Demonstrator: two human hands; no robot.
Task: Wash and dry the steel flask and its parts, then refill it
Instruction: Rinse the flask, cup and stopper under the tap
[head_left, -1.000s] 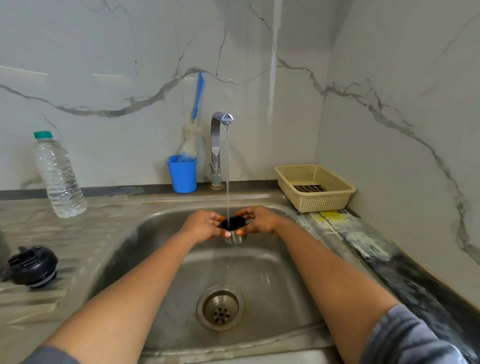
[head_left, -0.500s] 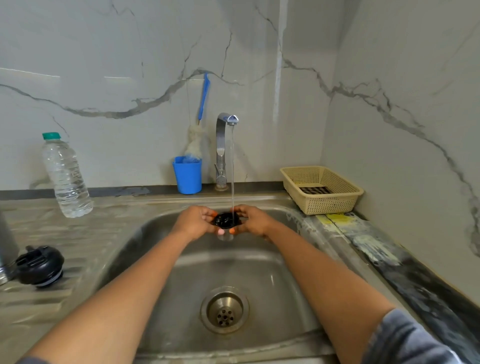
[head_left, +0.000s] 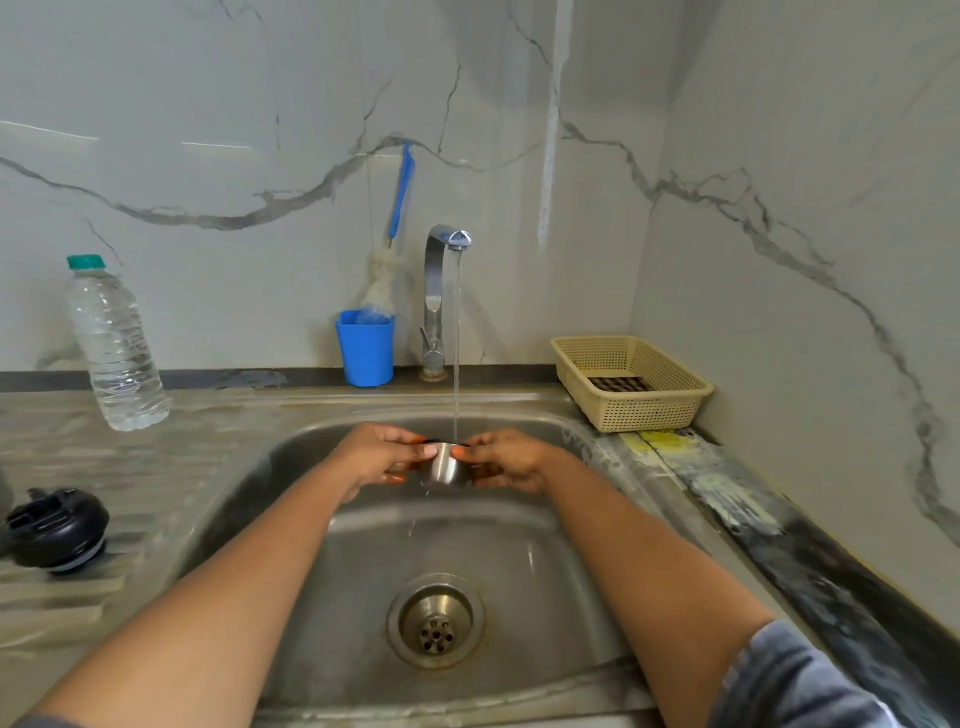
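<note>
The left hand (head_left: 382, 457) and right hand (head_left: 506, 460) together pinch a small round steel cup with a dark rim (head_left: 445, 466) from either side, over the stainless steel sink (head_left: 519, 571); water from the chrome tap (head_left: 439, 291) runs onto it; a black round flask lid (head_left: 54, 527) sits on the drainboard at left.

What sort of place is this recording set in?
Probably a home kitchen: a steel sink, a running tap, and a blue cup holding a bottle brush. The left hand and right hand hold a small steel cup under it.
</note>
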